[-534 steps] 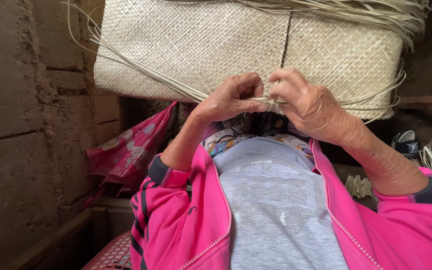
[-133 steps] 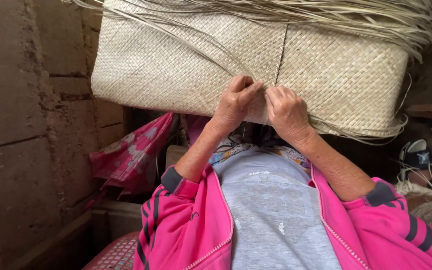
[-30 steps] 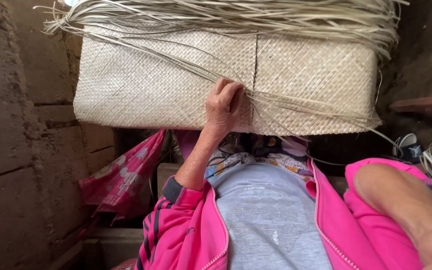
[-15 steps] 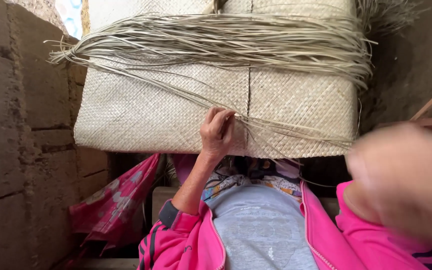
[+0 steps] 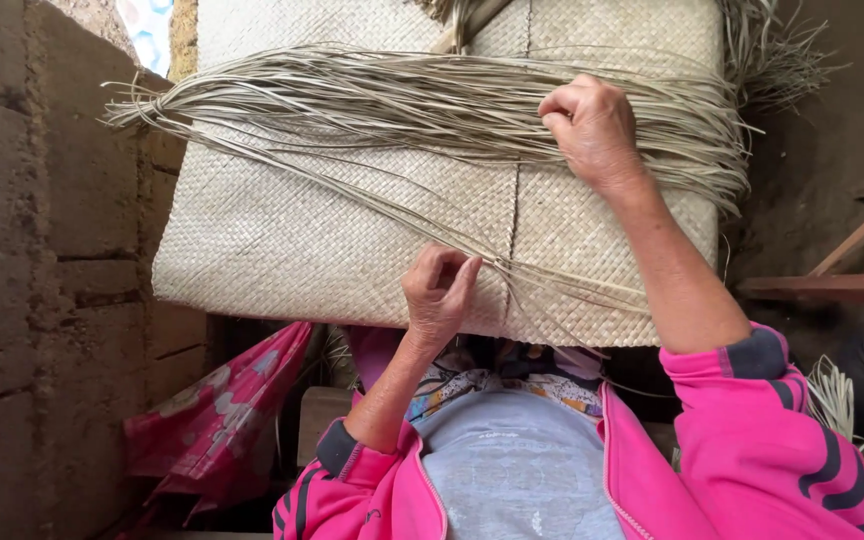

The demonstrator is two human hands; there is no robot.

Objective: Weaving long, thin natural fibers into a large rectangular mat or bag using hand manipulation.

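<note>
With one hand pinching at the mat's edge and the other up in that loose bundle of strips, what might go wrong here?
The left hand pinches strands at the woven mat near its lower edge; if that grip slips, the last plaits there could perhaps loosen. The right hand is closed in the bundle of loose strips, which lie fanned and crossing, so pulling one free may tangle or snap others.

Soft daylight is cast evenly over the woven mat (image 5: 352,240); a bright, washed-out patch is seen at the upper left; the lower left and right edges are left in deep shadow; focus is kept sharp, with little blur.
</note>
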